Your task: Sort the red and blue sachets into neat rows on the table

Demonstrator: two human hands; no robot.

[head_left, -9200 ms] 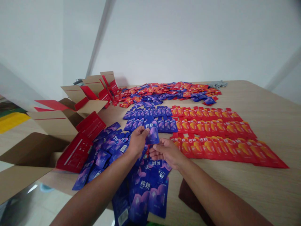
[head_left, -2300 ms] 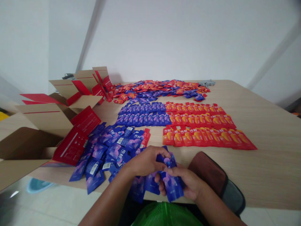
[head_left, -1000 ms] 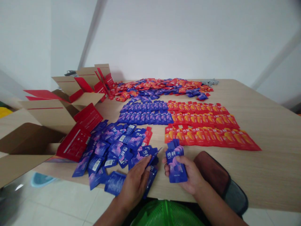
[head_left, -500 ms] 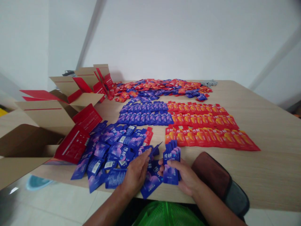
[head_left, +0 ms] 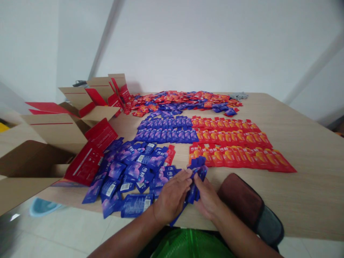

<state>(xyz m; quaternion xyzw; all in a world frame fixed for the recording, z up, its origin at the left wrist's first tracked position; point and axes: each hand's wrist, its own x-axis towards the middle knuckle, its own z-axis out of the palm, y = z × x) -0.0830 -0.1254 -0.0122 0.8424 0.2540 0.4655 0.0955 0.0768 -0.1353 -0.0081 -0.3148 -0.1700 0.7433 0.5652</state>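
Both hands meet over a small bundle of blue sachets [head_left: 198, 163] near the table's front edge. My right hand [head_left: 208, 199] is closed around the bundle from the right, thumb on its face. From the left, my left hand [head_left: 174, 195] presses against it, fingers together, with a blue sachet partly hidden beneath the palm. The bundle is bent and tilted between the hands. To the left lies a loose heap of blue sachets [head_left: 138, 170], some showing barcodes. A red sachet [head_left: 170, 154] pokes out at the heap's right end.
Overlapping rows of blue sachets [head_left: 166, 134] and red-orange sachets [head_left: 233, 154] lie beyond my hands. A mixed pile [head_left: 185, 98] stretches along the back. Open cartons [head_left: 53, 129] stand at left. A brown and grey pouch [head_left: 242, 197] lies right of my right arm; a grey cloth [head_left: 239, 95] sits far back.
My left hand has moved right, from the heap to the bundle, and a sachet from there has come with it. My right hand has turned the bundle from face-up to tilted.
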